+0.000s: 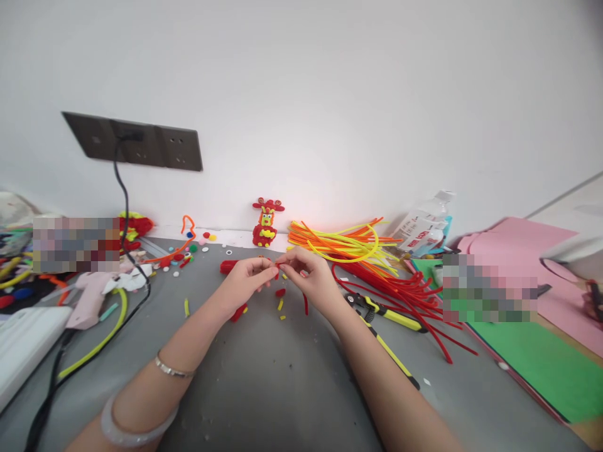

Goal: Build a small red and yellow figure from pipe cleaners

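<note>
Close together above the grey table, my left hand [249, 279] and my right hand [311, 273] pinch a short piece of red pipe cleaner [277, 271] between their fingertips. A longer red strand [306, 305] hangs below my right palm; whether it joins the pinched piece is hidden. Beside my left hand lies a red fuzzy roll [228, 267], and a smaller red piece [239, 312] is under its wrist. Red and yellow scraps [281, 304] are scattered below the fingertips. Behind the hands stands a red and yellow pipe-cleaner figure [267, 226] against the wall.
Right of my hands lie yellow and orange pipe cleaners [339, 242], red ones [400, 289] and yellow-black pliers [393, 317]. Farther right are a plastic bottle [424, 223] and green paper [541, 358]. At left sit a pink glue gun [89, 295] and its black cord [126, 213].
</note>
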{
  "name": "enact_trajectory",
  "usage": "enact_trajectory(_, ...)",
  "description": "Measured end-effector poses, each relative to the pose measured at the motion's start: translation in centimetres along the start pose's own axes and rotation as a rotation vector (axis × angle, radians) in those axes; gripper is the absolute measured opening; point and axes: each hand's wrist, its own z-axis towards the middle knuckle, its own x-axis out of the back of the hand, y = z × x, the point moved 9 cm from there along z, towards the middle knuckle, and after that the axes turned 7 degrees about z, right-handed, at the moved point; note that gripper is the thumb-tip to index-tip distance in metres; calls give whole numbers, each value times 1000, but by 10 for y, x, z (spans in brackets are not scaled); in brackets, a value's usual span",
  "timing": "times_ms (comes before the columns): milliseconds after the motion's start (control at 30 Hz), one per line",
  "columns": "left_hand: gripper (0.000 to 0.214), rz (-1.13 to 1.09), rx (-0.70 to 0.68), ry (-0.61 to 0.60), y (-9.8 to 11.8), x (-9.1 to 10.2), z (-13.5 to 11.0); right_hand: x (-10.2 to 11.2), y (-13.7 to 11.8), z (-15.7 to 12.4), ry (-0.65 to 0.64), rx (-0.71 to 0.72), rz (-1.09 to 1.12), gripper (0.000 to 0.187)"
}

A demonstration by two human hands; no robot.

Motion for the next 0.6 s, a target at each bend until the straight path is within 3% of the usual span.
enact_trajectory(167, 29, 15, -16, -9, -3, 1, 1, 2, -11, -1, 16, 94, -125, 9)
enact_trajectory(367, 28, 33, -82, -10, 3, 1, 1, 0, -14, -3, 48, 63, -175, 10)
enact_trajectory(600, 25, 4, -106, 62, 5, 6, 0, -1, -9, -2, 59, -7, -5, 10)
